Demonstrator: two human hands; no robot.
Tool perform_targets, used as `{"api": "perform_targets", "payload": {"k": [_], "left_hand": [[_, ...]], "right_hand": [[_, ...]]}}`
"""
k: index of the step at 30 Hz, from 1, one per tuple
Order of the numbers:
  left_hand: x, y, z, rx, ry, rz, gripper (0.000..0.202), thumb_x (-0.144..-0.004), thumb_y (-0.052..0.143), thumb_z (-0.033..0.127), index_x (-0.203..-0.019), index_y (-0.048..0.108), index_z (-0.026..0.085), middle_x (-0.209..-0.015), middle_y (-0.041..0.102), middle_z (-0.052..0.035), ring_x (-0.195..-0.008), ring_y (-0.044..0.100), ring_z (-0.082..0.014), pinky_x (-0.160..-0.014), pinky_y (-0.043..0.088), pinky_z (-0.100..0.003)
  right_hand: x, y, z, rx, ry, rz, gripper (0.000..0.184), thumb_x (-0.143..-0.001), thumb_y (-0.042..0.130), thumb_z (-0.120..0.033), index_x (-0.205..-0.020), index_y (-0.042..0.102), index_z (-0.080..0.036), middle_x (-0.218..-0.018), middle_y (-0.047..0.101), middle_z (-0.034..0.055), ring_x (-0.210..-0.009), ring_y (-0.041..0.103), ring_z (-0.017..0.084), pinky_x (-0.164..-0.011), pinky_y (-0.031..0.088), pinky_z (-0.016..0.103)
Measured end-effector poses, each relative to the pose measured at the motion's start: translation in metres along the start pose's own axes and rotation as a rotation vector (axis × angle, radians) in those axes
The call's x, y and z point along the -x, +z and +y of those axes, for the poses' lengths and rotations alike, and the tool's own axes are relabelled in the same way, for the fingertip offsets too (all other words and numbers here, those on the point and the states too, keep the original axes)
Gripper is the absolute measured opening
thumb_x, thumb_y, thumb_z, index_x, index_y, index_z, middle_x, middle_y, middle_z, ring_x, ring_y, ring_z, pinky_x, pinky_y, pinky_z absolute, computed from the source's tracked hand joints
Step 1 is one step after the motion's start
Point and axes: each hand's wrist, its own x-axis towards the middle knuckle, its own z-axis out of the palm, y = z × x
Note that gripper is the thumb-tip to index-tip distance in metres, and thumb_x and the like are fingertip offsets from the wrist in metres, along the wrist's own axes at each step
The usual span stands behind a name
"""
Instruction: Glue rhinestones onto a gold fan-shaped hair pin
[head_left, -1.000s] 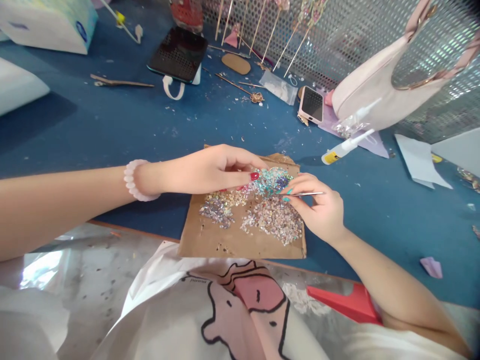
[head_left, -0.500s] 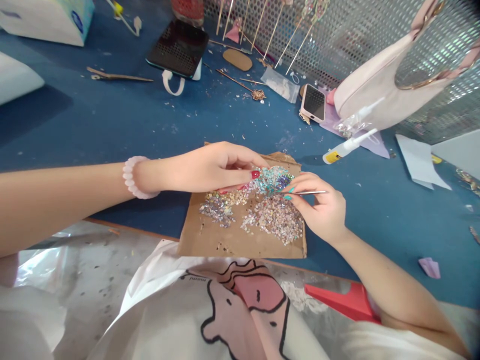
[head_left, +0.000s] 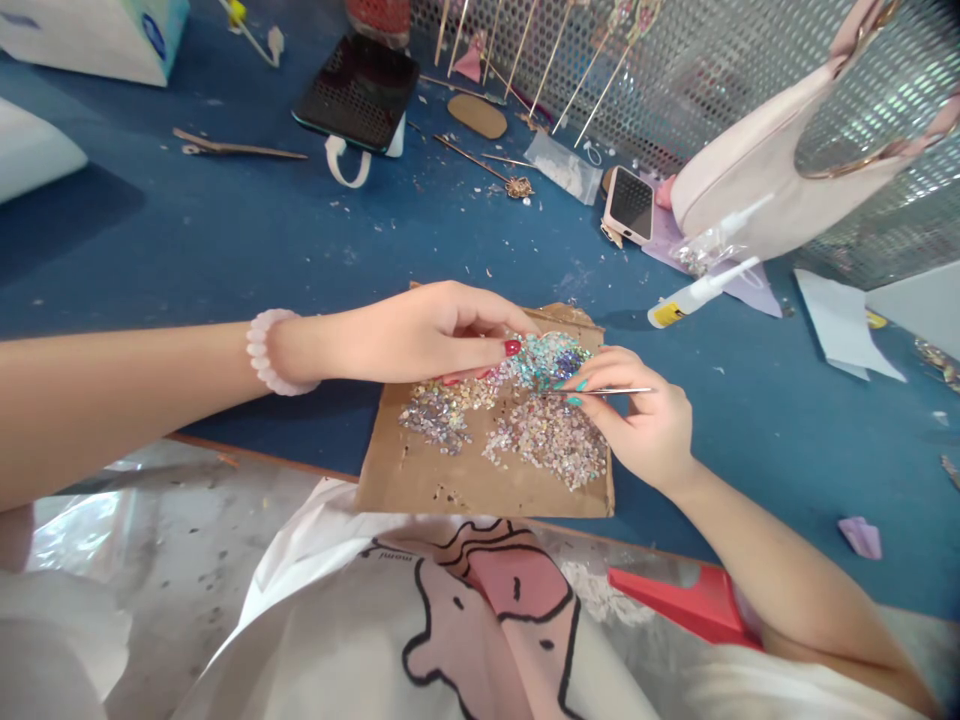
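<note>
A brown cardboard sheet (head_left: 487,490) lies at the table's front edge, bearing small glittering gems in patches: pinkish-silver gems (head_left: 559,440), lilac-grey gems (head_left: 439,420) and teal gems (head_left: 540,355) with a dark blue cluster. My left hand (head_left: 450,335), red-nailed, reaches over the sheet with curled fingers. Its thumb tip meets the teal patch; whatever is pinched under the fingers is hidden. In my right hand (head_left: 637,410), with turquoise nails, thin metal tweezers (head_left: 619,390) are gripped, held nearly level. Their tip points left, just below the teal gems.
A white glue bottle (head_left: 675,305) lies right of the sheet. Beyond it are a phone (head_left: 630,205), a pale handbag (head_left: 750,160) and a small plastic bag (head_left: 566,170). A black tablet-like device (head_left: 360,95) and a tissue box (head_left: 97,40) sit farther back.
The tweezers' tip has shifted slightly left and down, with the right hand almost in place. My left hand stays where it was.
</note>
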Motion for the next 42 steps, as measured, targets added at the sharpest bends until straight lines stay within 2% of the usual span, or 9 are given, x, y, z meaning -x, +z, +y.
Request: {"api": "perform_targets", "payload": {"k": [4, 12, 18, 25, 34, 42], "left_hand": [[0.0000, -0.0005, 0.0003, -0.021, -0.010, 0.005, 0.025, -0.088, 0.052, 0.023, -0.109, 0.064, 0.019, -0.064, 0.058, 0.0021, -0.046, 0.046, -0.0061, -0.043, 0.037, -0.017], [-0.0008, -0.0005, 0.0000, -0.004, -0.016, 0.013, 0.025, -0.087, 0.051, 0.021, -0.107, 0.065, 0.018, -0.071, 0.060, 0.0009, -0.048, 0.045, -0.0047, -0.043, 0.037, -0.014], [-0.0007, -0.0004, 0.0002, -0.022, -0.013, 0.018, 0.025, -0.087, 0.051, 0.023, -0.106, 0.065, 0.018, -0.076, 0.063, -0.0009, -0.052, 0.049, -0.0061, -0.044, 0.038, -0.015], [-0.0003, -0.0007, 0.0011, -0.069, 0.002, 0.031, 0.023, -0.087, 0.051, 0.023, -0.105, 0.066, 0.019, -0.066, 0.059, 0.0017, -0.046, 0.047, -0.0057, -0.042, 0.037, -0.015], [0.0003, -0.0010, -0.0004, -0.050, 0.000, 0.030, 0.025, -0.086, 0.051, 0.021, -0.107, 0.065, 0.019, -0.072, 0.061, 0.0003, -0.050, 0.049, -0.0064, -0.044, 0.038, -0.016], [-0.0006, -0.0013, -0.0013, -0.054, 0.014, 0.026, 0.024, -0.086, 0.051, 0.019, -0.106, 0.065, 0.019, -0.068, 0.059, 0.0018, -0.049, 0.047, -0.0061, -0.044, 0.037, -0.015]], "right_hand": [[-0.0002, 0.0001, -0.0006, -0.007, 0.004, 0.019, 0.014, -0.080, 0.064, -0.014, -0.085, 0.060, -0.026, -0.080, 0.069, 0.0012, -0.085, 0.063, 0.019, -0.088, 0.049, 0.043], [0.0024, 0.0002, -0.0009, -0.001, 0.100, 0.013, 0.011, -0.080, 0.065, -0.017, -0.085, 0.061, -0.026, -0.083, 0.067, 0.0022, -0.087, 0.063, 0.019, -0.082, 0.052, 0.039], [0.0016, 0.0004, -0.0009, -0.009, 0.086, 0.031, 0.011, -0.079, 0.066, -0.016, -0.084, 0.062, -0.026, -0.082, 0.068, 0.0019, -0.085, 0.064, 0.019, -0.082, 0.052, 0.040], [0.0005, 0.0004, -0.0014, 0.003, 0.104, 0.046, 0.008, -0.081, 0.065, -0.018, -0.083, 0.062, -0.025, -0.081, 0.069, 0.0020, -0.085, 0.064, 0.019, -0.083, 0.053, 0.040], [0.0020, 0.0005, 0.0000, -0.007, 0.098, 0.031, 0.012, -0.080, 0.065, -0.015, -0.085, 0.062, -0.026, -0.082, 0.068, 0.0022, -0.087, 0.063, 0.019, -0.082, 0.053, 0.040], [0.0011, 0.0012, -0.0006, -0.008, 0.101, 0.033, 0.012, -0.080, 0.065, -0.015, -0.084, 0.062, -0.025, -0.081, 0.068, 0.0019, -0.086, 0.063, 0.019, -0.082, 0.052, 0.039]]}}
